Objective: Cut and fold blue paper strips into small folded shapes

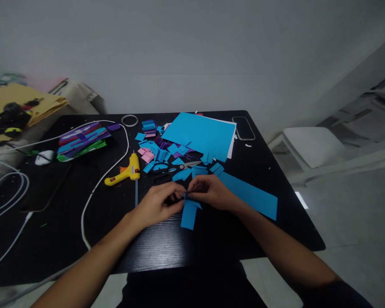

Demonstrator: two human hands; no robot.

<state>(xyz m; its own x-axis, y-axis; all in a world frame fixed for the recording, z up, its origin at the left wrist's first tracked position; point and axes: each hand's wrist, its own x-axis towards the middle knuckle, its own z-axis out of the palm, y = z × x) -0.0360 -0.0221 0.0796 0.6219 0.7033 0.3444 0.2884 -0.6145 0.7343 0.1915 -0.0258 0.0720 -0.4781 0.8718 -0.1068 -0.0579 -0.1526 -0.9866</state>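
My left hand and my right hand meet fingertip to fingertip near the front of the black table. Both are closed in a pinch at the upper end of a small blue paper piece, whose lower part hangs toward me. The exact grip is hidden by the fingers. Just beyond the hands lie scissors among blue paper scraps. To the left of my left hand rests a yellow glue gun. A long blue paper strip lies beside my right forearm.
Blue sheets lie at the back, near a phone. Pink paper pieces, a tape ring and a colourful paper stack sit farther left. A white cable crosses the black table. A white stool stands right.
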